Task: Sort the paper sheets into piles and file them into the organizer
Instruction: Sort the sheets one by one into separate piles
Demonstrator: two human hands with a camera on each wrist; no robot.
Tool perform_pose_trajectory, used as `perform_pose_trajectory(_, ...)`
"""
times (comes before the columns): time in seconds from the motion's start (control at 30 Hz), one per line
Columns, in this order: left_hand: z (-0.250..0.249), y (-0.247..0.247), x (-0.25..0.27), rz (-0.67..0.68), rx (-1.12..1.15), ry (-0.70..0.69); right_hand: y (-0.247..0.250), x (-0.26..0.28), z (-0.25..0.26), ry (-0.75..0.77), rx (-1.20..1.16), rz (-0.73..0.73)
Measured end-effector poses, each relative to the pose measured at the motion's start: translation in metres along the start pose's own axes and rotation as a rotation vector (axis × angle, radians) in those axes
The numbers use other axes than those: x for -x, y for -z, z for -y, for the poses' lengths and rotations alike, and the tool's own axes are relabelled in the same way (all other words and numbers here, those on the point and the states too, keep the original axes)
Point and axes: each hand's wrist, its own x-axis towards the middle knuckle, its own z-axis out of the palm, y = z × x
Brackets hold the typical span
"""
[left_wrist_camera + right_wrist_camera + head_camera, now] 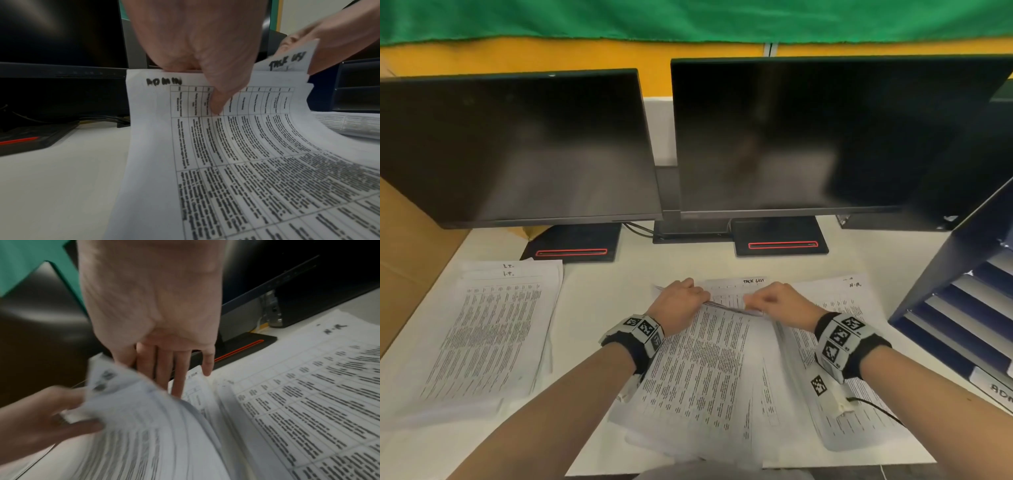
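My left hand pinches the top edge of a lifted bundle of printed sheets. The front sheet is marked ADMIN, and my thumb lies on its face. My right hand is beside it, its straight fingers tucked behind the lifted bundle. They touch a sheet headed TASK LIST. An I.T. pile lies at the left and an H.R. pile at the right. The dark blue organizer stands at the far right.
Two dark monitors on black bases stand close behind the papers. A cardboard panel leans at the left edge. Bare white table shows between the I.T. pile and the middle sheets.
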Motion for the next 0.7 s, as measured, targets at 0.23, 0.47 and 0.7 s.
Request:
perform_pose_trajectory(0.23, -0.001, 0.005, 0.011, -0.019, 0.103, -0.006, 0.008, -0.014, -0.019, -0.218, 0.481, -0.039)
perform_pose_trajectory(0.47, 0.000, 0.004, 0.010, 0.049, 0.160, 0.098, 0.000, -0.011, -0.006, -0.064, 0.358, -0.172)
perform_pose_trajectory(0.7, 0.004, 0.004, -0.002, 0.093, 0.053, 0.079, -0.004, 0.003, 0.011, -0.045, -0.088, 0.030)
